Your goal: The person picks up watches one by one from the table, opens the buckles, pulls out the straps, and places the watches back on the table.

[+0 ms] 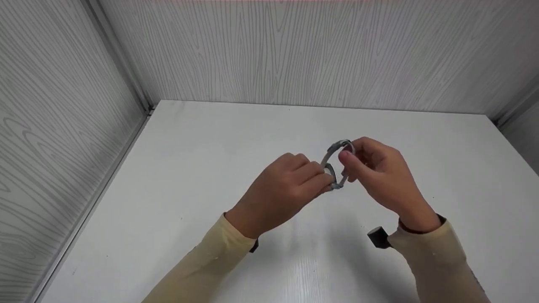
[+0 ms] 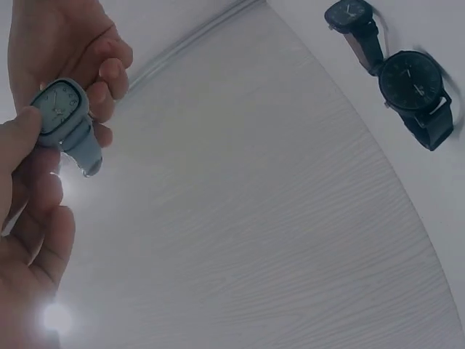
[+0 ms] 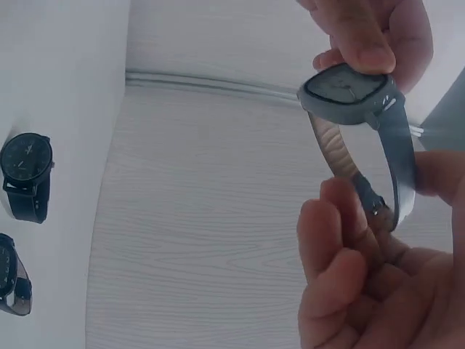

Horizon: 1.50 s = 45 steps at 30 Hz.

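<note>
A grey-blue wristwatch (image 1: 335,146) is held up off the white table between both hands, its strap forming a loop. My left hand (image 1: 290,181) grips the case end; in the right wrist view its thumb lies against the edge of the watch face (image 3: 345,86). My right hand (image 1: 385,176) pinches the strap (image 3: 398,156) between thumb and fingers, on the side away from the face. From the left wrist view, the rounded square dial (image 2: 57,107) shows, with a length of strap (image 2: 86,149) hanging below it.
Two dark watches lie on a white surface in the wrist views: one with a round dial (image 2: 410,81), another with a squarer dial (image 2: 349,13). The white table (image 1: 202,143) meets a wood-grain panel (image 1: 273,50) behind and another at the left (image 1: 50,139).
</note>
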{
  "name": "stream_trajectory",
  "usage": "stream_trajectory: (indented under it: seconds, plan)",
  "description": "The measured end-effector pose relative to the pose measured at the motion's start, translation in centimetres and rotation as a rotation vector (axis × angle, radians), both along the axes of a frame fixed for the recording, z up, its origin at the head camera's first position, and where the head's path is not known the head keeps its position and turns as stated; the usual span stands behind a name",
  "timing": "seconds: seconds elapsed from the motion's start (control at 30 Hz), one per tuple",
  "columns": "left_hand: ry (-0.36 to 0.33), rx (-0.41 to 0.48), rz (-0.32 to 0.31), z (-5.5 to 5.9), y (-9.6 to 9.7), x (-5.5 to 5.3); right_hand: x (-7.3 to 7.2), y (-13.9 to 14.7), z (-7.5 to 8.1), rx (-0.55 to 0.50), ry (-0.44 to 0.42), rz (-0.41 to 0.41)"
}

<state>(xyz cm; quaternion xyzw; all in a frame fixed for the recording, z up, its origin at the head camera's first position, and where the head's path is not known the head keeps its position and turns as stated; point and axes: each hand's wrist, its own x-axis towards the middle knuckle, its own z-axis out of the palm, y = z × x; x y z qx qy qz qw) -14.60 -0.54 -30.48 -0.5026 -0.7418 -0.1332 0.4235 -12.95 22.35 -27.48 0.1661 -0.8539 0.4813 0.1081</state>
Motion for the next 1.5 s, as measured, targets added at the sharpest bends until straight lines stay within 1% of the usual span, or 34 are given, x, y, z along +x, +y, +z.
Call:
stream_trajectory:
  seconds: [0.07,0.13,0.17,0.2,0.27,0.3,0.33,0.37,0.43,0.5,0.57,0.63,0.7,0.77,0.83,0.9,0.93,1.0,1.07,1.13,1.2,1.27,1.33,1.4,1.5]
  plan:
    - [0.043,-0.036,0.003,0.0,0.4,0.1,0.1,0.3,0.2,-0.020,0.006,0.029]
    - [0.049,-0.043,-0.008,-0.1,0.9,0.0,0.1,0.6,0.3,-0.018,0.016,0.057]
    - [0.027,-0.036,-0.027,-0.1,1.0,0.0,0.0,0.8,0.3,-0.007,0.026,0.065]
    - [-0.013,-0.022,-0.057,-0.1,1.2,0.0,0.0,0.9,0.4,0.004,0.034,0.072]
    - [-0.121,0.034,-0.123,0.1,1.4,0.1,0.0,1.1,0.3,0.024,0.051,0.071]
    - [-0.186,0.072,-0.157,0.3,1.5,0.1,0.0,1.2,0.3,0.033,0.061,0.068]
    - [-0.251,0.110,-0.184,0.6,1.6,0.2,-0.1,1.4,0.3,0.037,0.071,0.065]
    - [-0.322,0.147,-0.197,0.9,1.7,0.1,-0.2,1.4,0.2,0.040,0.085,0.065]
    - [-0.461,0.221,-0.185,1.7,2.0,-0.1,-0.4,1.4,0.0,0.047,0.117,0.072]
    - [-0.602,0.259,-0.139,2.4,2.1,-0.6,-0.6,1.4,-0.2,0.043,0.154,0.096]
    - [-0.734,0.261,-0.091,2.9,2.1,-1.1,-0.9,1.2,-0.5,0.040,0.191,0.127]
    - [-0.857,0.244,-0.076,3.1,1.9,-1.4,-1.0,1.0,-0.7,0.032,0.222,0.158]
    - [-0.942,0.222,-0.080,3.2,1.6,-1.6,-1.1,0.9,-0.9,0.030,0.247,0.184]
    - [-0.999,0.218,-0.093,3.3,1.3,-1.7,-1.2,0.9,-1.0,0.043,0.268,0.201]
    - [-1.017,0.219,-0.099,3.4,1.1,-1.7,-1.3,1.1,-1.1,0.073,0.283,0.207]
    - [-1.010,0.223,-0.098,3.5,0.9,-1.6,-1.3,1.4,-1.0,0.099,0.293,0.203]
    - [-0.995,0.224,-0.094,3.6,0.9,-1.6,-1.3,1.6,-0.9,0.107,0.300,0.197]
    - [-0.961,0.231,-0.087,3.9,0.8,-1.5,-1.3,1.9,-0.7,0.094,0.310,0.184]
    - [-0.934,0.245,-0.075,4.1,0.7,-1.2,-1.2,1.8,-0.4,0.048,0.326,0.173]
    - [-0.895,0.252,-0.060,4.3,0.6,-1.0,-1.2,1.4,-0.1,0.005,0.374,0.145]
    - [-0.861,0.254,-0.052,4.4,0.7,-1.0,-1.4,0.8,0.2,-0.008,0.451,0.109]
    - [-0.827,0.250,-0.046,4.4,0.8,-1.1,-1.7,0.1,0.3,0.016,0.539,0.077]
    - [-0.787,0.247,-0.040,4.4,0.8,-1.2,-1.8,-0.4,0.3,0.065,0.617,0.055]
    - [-0.743,0.244,-0.029,4.3,0.8,-1.2,-1.8,-0.6,0.3,0.110,0.659,0.071]
    - [-0.701,0.230,-0.021,4.1,0.7,-1.1,-1.7,-0.5,0.0,0.150,0.663,0.107]
